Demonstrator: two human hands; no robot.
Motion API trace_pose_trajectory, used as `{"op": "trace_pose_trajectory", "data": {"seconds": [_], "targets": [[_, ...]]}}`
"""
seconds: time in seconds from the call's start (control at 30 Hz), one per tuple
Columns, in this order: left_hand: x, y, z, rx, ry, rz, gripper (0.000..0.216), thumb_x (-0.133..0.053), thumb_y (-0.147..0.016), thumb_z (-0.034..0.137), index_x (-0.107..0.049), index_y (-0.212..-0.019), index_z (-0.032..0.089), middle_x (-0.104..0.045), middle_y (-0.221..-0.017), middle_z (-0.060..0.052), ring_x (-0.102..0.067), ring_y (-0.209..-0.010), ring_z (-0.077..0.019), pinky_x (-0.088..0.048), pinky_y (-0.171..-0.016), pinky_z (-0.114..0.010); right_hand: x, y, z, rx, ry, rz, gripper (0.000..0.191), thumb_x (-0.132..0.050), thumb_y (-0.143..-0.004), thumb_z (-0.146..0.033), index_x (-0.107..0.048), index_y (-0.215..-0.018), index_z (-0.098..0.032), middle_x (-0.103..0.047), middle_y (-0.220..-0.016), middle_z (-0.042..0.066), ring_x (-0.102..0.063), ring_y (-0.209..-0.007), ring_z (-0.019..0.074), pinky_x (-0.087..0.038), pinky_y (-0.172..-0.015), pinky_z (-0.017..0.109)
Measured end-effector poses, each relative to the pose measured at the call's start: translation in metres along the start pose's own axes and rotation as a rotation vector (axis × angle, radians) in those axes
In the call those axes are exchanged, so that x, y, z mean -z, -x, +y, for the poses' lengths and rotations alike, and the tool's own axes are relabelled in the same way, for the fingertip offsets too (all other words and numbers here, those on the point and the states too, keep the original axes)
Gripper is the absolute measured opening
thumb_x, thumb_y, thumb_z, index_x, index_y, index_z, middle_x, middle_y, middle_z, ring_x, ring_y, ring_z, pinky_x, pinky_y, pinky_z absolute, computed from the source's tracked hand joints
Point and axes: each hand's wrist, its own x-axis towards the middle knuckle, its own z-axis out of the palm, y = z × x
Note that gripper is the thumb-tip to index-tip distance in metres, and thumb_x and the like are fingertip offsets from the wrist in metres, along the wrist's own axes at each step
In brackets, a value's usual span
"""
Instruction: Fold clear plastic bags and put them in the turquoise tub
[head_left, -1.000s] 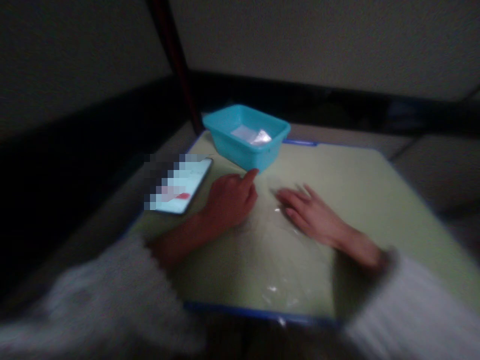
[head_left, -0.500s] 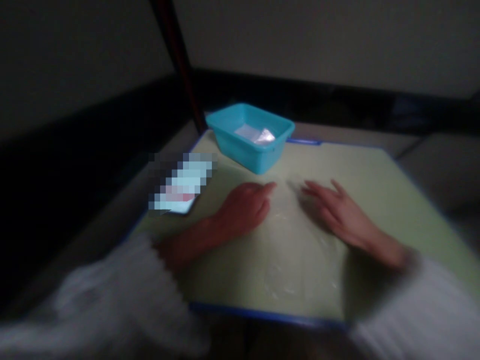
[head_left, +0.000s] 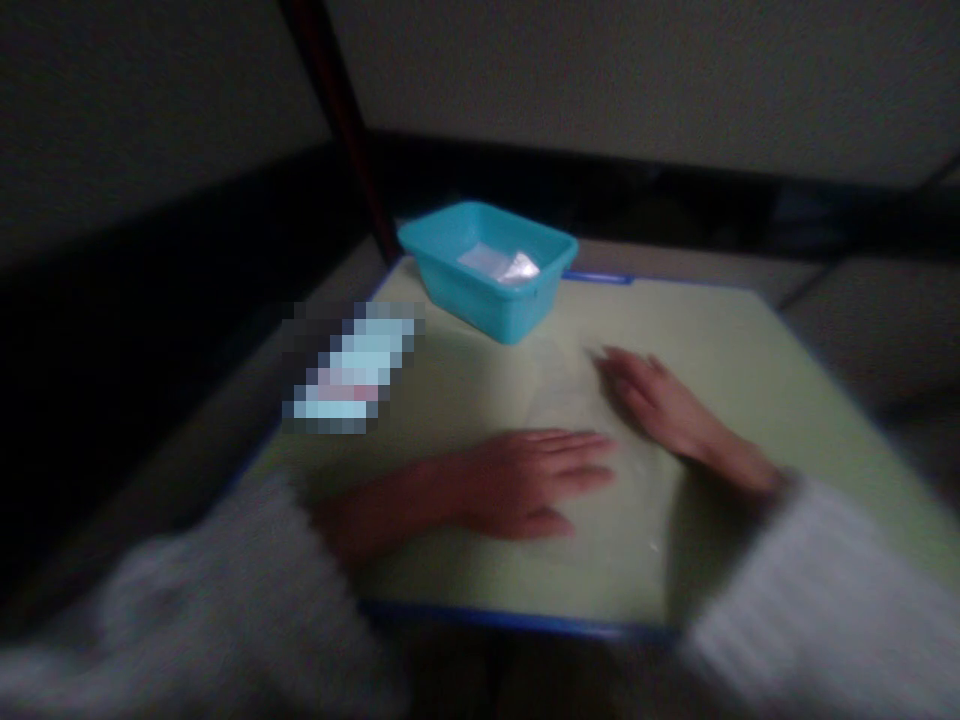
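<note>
A thin, clear plastic sheet or bag lies flat on the pale yellow-green tabletop; its outline is faint in the dim light. My left hand rests palm down across its middle, fingers stretched out and slightly apart. Beside the sheet's upper right part is my right hand, with its fingers extended towards the left and nothing plainly gripped. Blur hides its fingertips, so I cannot tell whether they touch the plastic.
A turquoise plastic basket stands at the table's far left corner, with white and shiny silvery pieces inside. A pixelated, bright phone-like object lies at the left edge. Blue trim borders the table.
My left hand has come nearer to me and flattened out, from a curled shape with a finger pointing to spread fingers on the plastic. My right hand has shifted only slightly; the view moved a little.
</note>
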Motion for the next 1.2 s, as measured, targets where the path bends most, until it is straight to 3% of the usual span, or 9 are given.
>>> {"op": "trace_pose_trajectory", "data": {"seconds": [0.27,0.47,0.63,0.73,0.87,1.07,1.2], "targets": [[0.006,0.006,-0.002,-0.005,-0.030,-0.046,0.056,-0.049,-0.089,0.039,-0.040,-0.139,0.017,-0.035,-0.147,-0.012,-0.028,-0.138,-0.0232,-0.025,-0.114,-0.040,0.002,0.003,0.003,-0.044,-0.026,0.102,0.044,-0.031,-0.092,-0.025,-0.038,-0.135,-0.019,-0.059,-0.126,0.012,-0.057,-0.113,0.0286,-0.041,-0.098,0.055],[0.012,0.002,0.002,-0.053,-0.033,-0.085,0.056,-0.045,-0.089,0.047,-0.046,-0.133,0.012,-0.039,-0.144,-0.015,-0.030,-0.137,-0.0247,-0.023,-0.114,-0.041,0.010,0.003,0.003,-0.046,-0.032,0.088,0.047,-0.027,-0.094,-0.028,-0.037,-0.138,-0.015,-0.054,-0.133,0.015,-0.051,-0.122,0.0291,-0.041,-0.100,0.054],[0.001,-0.001,0.011,-0.089,0.032,-0.105,0.069,-0.051,-0.084,0.052,-0.036,-0.140,0.015,-0.031,-0.149,-0.011,-0.023,-0.140,-0.0220,-0.017,-0.116,-0.039,0.004,-0.001,0.005,0.118,0.007,-0.082,0.051,-0.028,-0.096,-0.037,-0.028,-0.145,-0.021,-0.031,-0.150,0.009,-0.026,-0.138,0.0261,-0.023,-0.111,0.054],[-0.004,0.000,0.014,-0.085,0.060,-0.089,0.073,-0.053,-0.083,0.053,-0.035,-0.141,0.013,-0.030,-0.149,-0.012,-0.023,-0.140,-0.0239,-0.017,-0.116,-0.041,-0.004,-0.001,0.010,0.114,0.071,-0.192,0.055,-0.028,-0.096,-0.044,-0.025,-0.146,-0.019,-0.027,-0.151,0.012,-0.023,-0.139,0.0262,-0.020,-0.111,0.054],[-0.005,0.001,0.015,-0.075,0.083,-0.061,0.073,-0.052,-0.083,0.052,-0.034,-0.142,0.013,-0.029,-0.149,-0.013,-0.024,-0.140,-0.0251,-0.018,-0.116,-0.041,-0.007,0.000,0.012,0.092,0.096,-0.219,0.058,-0.026,-0.096,-0.046,-0.023,-0.147,-0.018,-0.026,-0.151,0.012,-0.022,-0.139,0.0254,-0.020,-0.112,0.053],[-0.007,0.002,0.021,-0.055,0.137,-0.094,0.077,-0.054,-0.081,0.056,-0.036,-0.140,0.011,-0.027,-0.150,-0.015,-0.023,-0.140,-0.0279,-0.016,-0.116,-0.044,0.001,0.003,0.006,0.115,0.098,-0.106,0.051,-0.028,-0.097,-0.039,-0.033,-0.142,-0.017,-0.032,-0.149,0.013,-0.025,-0.138,0.0274,-0.023,-0.110,0.054],[0.004,-0.001,0.019,-0.091,0.216,-0.040,0.064,-0.056,-0.083,0.047,-0.048,-0.130,0.006,-0.040,-0.142,-0.019,-0.034,-0.135,-0.0284,-0.023,-0.114,-0.040,0.016,0.006,-0.008,0.239,0.139,0.046,0.037,-0.036,-0.095,-0.029,-0.053,-0.122,-0.010,-0.055,-0.129,0.018,-0.049,-0.122,0.0283,-0.031,-0.104,0.052]]}}
